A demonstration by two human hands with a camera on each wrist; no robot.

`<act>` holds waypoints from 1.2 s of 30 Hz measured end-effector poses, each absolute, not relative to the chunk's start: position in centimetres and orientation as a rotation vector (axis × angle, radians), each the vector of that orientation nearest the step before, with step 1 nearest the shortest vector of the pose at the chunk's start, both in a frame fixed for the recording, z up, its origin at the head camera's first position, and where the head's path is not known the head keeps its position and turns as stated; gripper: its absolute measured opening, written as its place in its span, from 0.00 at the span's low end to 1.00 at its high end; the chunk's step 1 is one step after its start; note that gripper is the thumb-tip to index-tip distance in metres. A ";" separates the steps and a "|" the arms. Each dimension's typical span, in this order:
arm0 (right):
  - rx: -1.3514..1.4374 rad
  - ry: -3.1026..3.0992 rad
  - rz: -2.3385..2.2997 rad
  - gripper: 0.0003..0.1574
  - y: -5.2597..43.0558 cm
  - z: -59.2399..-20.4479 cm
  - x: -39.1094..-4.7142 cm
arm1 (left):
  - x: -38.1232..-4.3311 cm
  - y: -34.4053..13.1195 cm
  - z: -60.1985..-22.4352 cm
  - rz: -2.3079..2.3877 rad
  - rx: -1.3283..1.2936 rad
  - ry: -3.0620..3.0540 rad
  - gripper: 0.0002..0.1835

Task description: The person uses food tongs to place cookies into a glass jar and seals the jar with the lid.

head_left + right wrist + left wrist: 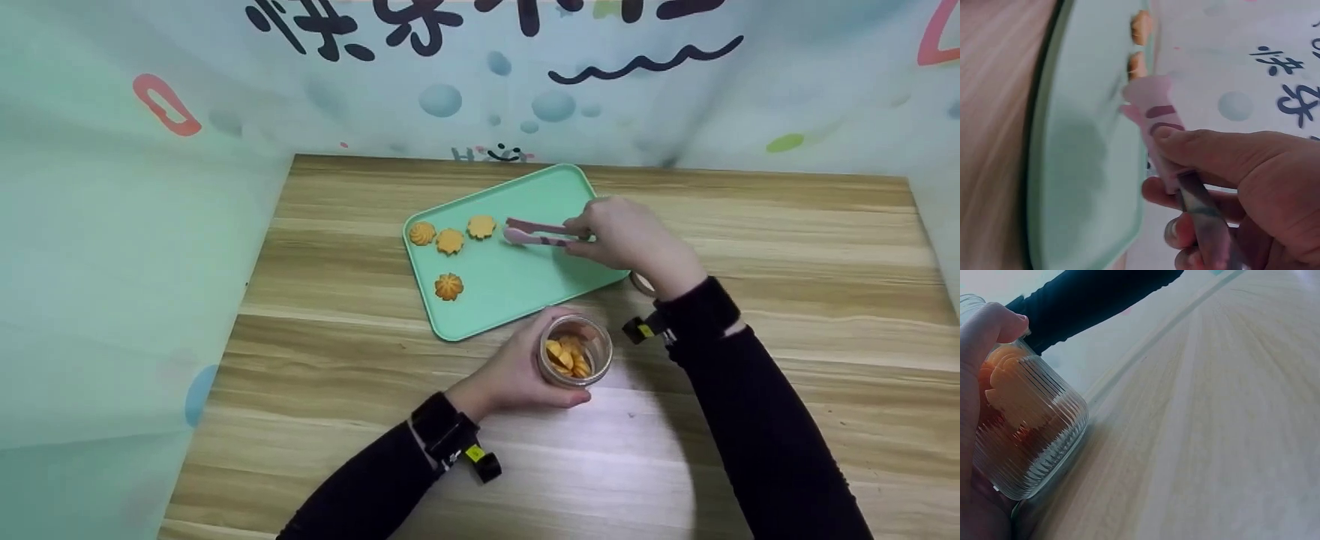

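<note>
My left hand (pixel 517 375) grips a ribbed glass jar (pixel 1061 416) around its side, thumb near the rim in the left wrist view. Small golden cookies (pixel 568 355) lie inside the jar, which has an open top. Above the green tray (pixel 525 289), my right hand (pixel 626 236) pinches pink-tipped tongs (pixel 1157 112) between thumb and fingers. The tongs' tips stand slightly apart with nothing visible between them, just right of a flower-shaped cookie (pixel 481 227). Farther left on the tray are a swirled cookie (pixel 422 233), another flower-shaped cookie (pixel 450 241) and a browner ridged cookie (pixel 448 286).
A round-edged object (pixel 643 283) shows partly under my right wrist, beside the tray's right corner. The wooden table (pixel 322 360) meets a printed cloth backdrop (pixel 637 112) at its far edge. Black straps with small cameras circle both wrists.
</note>
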State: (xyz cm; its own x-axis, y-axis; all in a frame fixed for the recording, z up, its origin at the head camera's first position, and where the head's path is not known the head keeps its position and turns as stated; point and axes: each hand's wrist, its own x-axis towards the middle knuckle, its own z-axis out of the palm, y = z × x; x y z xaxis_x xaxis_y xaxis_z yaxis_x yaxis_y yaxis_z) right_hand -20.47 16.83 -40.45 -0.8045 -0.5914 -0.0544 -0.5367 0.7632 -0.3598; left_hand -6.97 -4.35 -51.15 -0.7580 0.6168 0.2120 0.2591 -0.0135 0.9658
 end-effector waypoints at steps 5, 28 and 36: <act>-0.858 2.836 -0.544 0.17 17.0 -39.8 -20.2 | -7.0 -4.5 -51.3 1.853 0.923 1.980 0.52; -0.791 2.659 -0.729 0.27 14.2 -42.1 -22.6 | -6.9 -4.5 -51.0 1.831 0.902 1.996 0.53; -0.754 2.639 -0.678 0.23 15.9 -40.7 -22.1 | -6.9 -4.4 -51.0 1.837 0.906 1.993 0.52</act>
State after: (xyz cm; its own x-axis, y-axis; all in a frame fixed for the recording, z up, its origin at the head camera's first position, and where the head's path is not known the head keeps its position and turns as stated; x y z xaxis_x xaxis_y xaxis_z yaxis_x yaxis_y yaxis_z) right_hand -22.08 15.88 -40.66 -0.8121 -0.5599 -0.1644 -0.4114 0.7491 -0.5193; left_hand -6.88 -4.37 -51.02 -0.7630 0.6133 0.2043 0.2533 -0.0072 0.9674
